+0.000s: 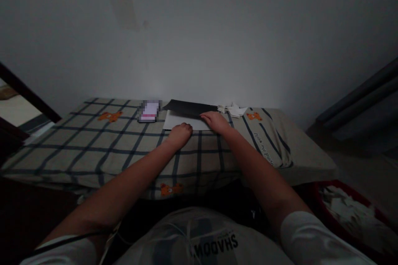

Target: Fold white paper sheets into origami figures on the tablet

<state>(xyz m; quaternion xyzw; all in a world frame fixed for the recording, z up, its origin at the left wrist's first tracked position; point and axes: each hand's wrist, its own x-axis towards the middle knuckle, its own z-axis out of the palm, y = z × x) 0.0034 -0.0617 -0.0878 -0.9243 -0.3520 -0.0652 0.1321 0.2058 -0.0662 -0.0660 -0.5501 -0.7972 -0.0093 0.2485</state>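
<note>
A notebook point(177, 120) with white pages lies partly opened on the checked cloth, its black cover point(189, 107) tilted up above the page. My right hand point(217, 121) pinches the near right edge of that cover between thumb and fingers. At the page's near edge my left hand point(180, 134) is closed, its fingers curled and pressed on the notebook; the fingertips are only partly visible. Crumpled white paper or tissue point(234, 110) lies just right of the notebook. To the left is a phone point(149, 112) with a lit, blurred screen.
A checked cloth point(124, 149) with orange bears covers the low table or bed against a grey wall point(199, 37). On the floor at right stands a red bin point(337, 184) full of whitish crumpled paper. A dark curtain point(367, 99) hangs at the right.
</note>
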